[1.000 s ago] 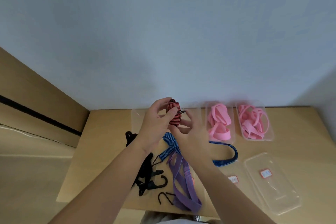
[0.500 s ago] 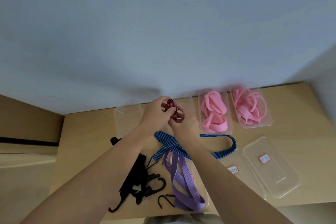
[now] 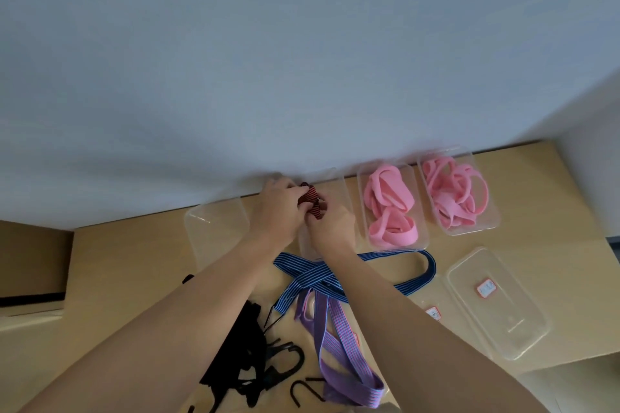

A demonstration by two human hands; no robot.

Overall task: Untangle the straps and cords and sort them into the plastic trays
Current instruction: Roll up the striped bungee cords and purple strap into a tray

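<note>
Now gripping a small red-and-black striped cord (image 3: 310,200) with both hands: left hand (image 3: 278,208) curled round it from the left, right hand (image 3: 332,225) pinching it from the right, all fingers closed tight on the wound bundle. Held just above the far end of a clear middle tray (image 3: 340,183) directly beneath the fingers. Cannot tell whether anything lies in that tray yet.

Risk of the bundle springing open on any slackening of either pinch before touchdown. Cause: tightly wound elastic, keen to uncoil, and likely to flick over the low tray rim or off toward the wall (image 3: 302,60) just beyond the fingers. Risk also of a snag, since any hook on the cord's ends is hidden inside the grip, so no ruling out a catch on the rim.

Left of the fingers: a clear left tray (image 3: 214,228), nothing visible inside. Right of the fingers: a tray (image 3: 360,178) of wide pink bands (image 3: 391,211), then a further tray (image 3: 493,221) heaped with thinner pink loops (image 3: 453,191). Nearer and to the right: a clear labelled lid (image 3: 503,322) flat on the bench (image 3: 127,261), and a second lid (image 3: 429,303) partly under the right forearm.

Nearer than the fingers, beneath the forearms — a blue striped strap (image 3: 416,278) crossed over a purple strap (image 3: 335,339), with a black tangle of straps and hooks (image 3: 241,362) to the left, none yet sorted.
</note>
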